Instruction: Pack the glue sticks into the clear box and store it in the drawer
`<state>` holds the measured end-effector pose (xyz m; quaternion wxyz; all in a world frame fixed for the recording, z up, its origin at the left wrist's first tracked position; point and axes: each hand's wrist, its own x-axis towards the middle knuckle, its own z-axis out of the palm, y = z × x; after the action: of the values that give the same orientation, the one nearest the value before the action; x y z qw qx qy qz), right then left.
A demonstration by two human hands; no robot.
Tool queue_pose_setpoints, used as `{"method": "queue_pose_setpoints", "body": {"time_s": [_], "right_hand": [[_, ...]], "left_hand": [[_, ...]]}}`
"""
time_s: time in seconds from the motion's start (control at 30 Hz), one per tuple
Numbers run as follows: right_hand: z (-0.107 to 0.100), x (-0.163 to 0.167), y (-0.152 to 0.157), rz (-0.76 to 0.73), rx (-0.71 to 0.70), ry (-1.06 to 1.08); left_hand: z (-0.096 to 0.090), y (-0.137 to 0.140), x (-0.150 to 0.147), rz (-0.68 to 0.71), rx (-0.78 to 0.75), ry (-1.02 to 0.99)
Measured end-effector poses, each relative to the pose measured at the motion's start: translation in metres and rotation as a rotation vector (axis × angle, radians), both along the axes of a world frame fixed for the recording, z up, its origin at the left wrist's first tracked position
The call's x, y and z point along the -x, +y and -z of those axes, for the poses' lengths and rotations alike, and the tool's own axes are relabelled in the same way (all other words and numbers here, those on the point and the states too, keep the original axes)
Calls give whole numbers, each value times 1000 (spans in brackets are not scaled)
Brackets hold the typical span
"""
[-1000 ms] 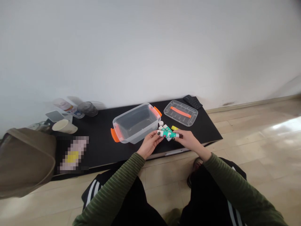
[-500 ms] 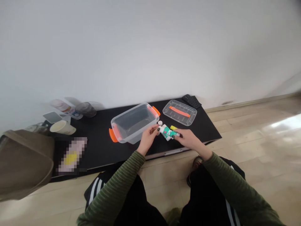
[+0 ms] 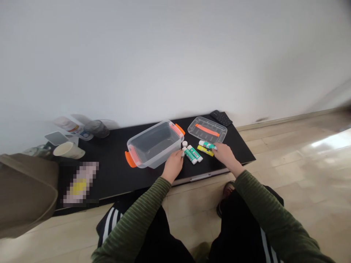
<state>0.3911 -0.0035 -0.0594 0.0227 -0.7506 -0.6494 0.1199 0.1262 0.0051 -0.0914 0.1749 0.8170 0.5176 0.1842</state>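
My right hand (image 3: 225, 155) is closed on the end of a green-and-white glue stick (image 3: 207, 145), held just above a yellow stick (image 3: 205, 150). My left hand (image 3: 173, 166) is closed by the near right corner of the clear plastic box (image 3: 153, 160), with a small white cap (image 3: 182, 154) at its fingertips. Between my hands, a green-and-white glue stick (image 3: 189, 155) lies beside another green glue stick (image 3: 195, 153) on the black tabletop. Just beyond them is a white round piece (image 3: 184, 144); whether it is a loose cap or an upright stick, I cannot tell.
The box has orange handles. Its clear lid (image 3: 207, 130), with an orange strip, lies behind the glue sticks, near a black dotted item (image 3: 221, 118). Leftward are a paper cup (image 3: 69, 150), a dark jar (image 3: 97, 128), a blurred-out item (image 3: 80, 184) and a brown fabric shape (image 3: 27, 197).
The green-and-white glue sticks, bunched between my hands before, now lie side by side on the table. My right hand has one glue stick over the yellow one; my left hand has drawn back slightly.
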Motion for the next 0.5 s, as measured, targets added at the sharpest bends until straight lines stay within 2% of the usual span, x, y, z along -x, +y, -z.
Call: {"method": "queue_pose_setpoints", "body": {"time_s": [0.27,0.5], "right_hand": [[17,1,11,20,26,2],[22,3,17,31,46,22]], "left_hand": [[-12,-4,-1,-21,81,187],[-12,-5,-1,-26,133,237]]}}
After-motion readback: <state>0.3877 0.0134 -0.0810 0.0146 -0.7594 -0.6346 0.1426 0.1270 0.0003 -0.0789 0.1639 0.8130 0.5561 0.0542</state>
